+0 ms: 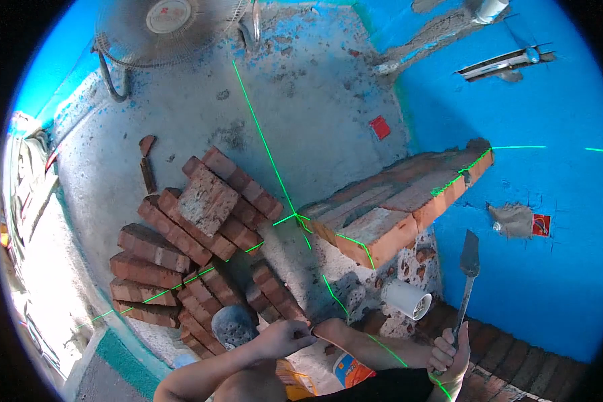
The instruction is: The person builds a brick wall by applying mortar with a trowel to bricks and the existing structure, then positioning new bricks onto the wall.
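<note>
My right hand point(451, 356), at the lower right, is closed round a narrow metal trowel point(470, 254). The trowel stands nearly upright, its blade up in front of the blue wall. At bottom centre my left hand point(286, 338) has its fingers curled in; whether anything is in them is hidden. It lies near a bare limb and the loose bricks point(275, 291). Ahead of both hands, a low brick course point(395, 231) runs from the centre to the blue wall, with grey mortar along its top and side.
Stacked red bricks point(157, 264) fill the left middle. A white pipe end point(407, 299) sticks out below the brick course. Green laser lines cross floor, bricks and wall. A fan point(171, 33) stands at the far left, a red packet point(380, 127) on the concrete floor point(301, 114).
</note>
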`<move>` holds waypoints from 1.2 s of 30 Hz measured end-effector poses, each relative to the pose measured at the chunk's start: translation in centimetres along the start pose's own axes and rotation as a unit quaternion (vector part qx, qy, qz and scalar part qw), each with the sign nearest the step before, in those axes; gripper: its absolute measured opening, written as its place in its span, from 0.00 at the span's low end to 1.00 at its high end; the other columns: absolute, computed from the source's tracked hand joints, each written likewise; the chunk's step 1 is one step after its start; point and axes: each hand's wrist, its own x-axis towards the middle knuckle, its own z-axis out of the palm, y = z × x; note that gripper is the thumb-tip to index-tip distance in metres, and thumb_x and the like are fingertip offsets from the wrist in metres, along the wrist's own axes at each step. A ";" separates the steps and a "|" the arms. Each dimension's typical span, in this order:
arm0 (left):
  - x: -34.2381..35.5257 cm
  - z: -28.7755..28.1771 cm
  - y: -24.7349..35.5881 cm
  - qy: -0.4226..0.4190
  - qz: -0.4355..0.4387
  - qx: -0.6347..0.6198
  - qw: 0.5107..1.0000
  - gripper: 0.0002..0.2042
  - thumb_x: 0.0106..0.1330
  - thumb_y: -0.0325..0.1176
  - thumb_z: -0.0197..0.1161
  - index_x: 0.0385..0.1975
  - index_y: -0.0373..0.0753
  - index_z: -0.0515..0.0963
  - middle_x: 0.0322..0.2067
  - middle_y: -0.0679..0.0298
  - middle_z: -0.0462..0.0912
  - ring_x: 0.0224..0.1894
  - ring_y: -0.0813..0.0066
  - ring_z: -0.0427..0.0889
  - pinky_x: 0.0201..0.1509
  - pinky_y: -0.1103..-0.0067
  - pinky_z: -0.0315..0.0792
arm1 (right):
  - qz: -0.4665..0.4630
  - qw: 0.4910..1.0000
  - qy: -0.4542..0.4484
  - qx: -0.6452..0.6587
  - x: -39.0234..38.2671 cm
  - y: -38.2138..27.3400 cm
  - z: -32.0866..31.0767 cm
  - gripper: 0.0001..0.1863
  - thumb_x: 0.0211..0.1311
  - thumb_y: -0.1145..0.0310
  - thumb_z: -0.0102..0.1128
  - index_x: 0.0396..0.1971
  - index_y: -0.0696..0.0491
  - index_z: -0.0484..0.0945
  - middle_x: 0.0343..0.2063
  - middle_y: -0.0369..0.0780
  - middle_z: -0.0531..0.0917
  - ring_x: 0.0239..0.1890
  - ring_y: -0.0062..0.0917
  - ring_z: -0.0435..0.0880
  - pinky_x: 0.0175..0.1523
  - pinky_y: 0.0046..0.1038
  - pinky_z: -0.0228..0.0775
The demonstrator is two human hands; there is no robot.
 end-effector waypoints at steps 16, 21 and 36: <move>8.6 -3.9 3.8 0.402 0.225 0.160 0.873 0.33 0.50 0.32 0.75 0.54 0.35 0.64 0.45 0.52 0.70 0.36 0.62 0.77 0.37 0.72 0.76 | 0.050 0.987 -0.152 0.019 1.7 -1.0 -4.2 0.32 0.71 0.37 0.30 0.33 0.54 0.66 0.17 0.32 0.63 0.13 0.18 0.58 0.18 0.24 0.56; 11.7 -4.6 4.5 0.457 0.321 0.209 0.803 0.33 0.47 0.28 0.75 0.53 0.34 0.64 0.48 0.49 0.70 0.42 0.52 0.77 0.41 0.68 0.76 | 0.038 0.999 0.004 -0.026 0.1 0.2 -0.8 0.33 0.70 0.36 0.28 0.30 0.54 0.68 0.15 0.31 0.62 0.12 0.18 0.57 0.17 0.23 0.52; 12.1 -5.3 5.0 0.445 0.346 0.245 0.789 0.27 0.46 0.22 0.71 0.47 0.35 0.67 0.44 0.48 0.73 0.40 0.49 0.75 0.41 0.66 0.74 | 0.041 0.997 0.054 -0.049 -2.1 3.3 0.0 0.31 0.70 0.37 0.30 0.26 0.51 0.67 0.14 0.30 0.61 0.09 0.18 0.55 0.13 0.23 0.51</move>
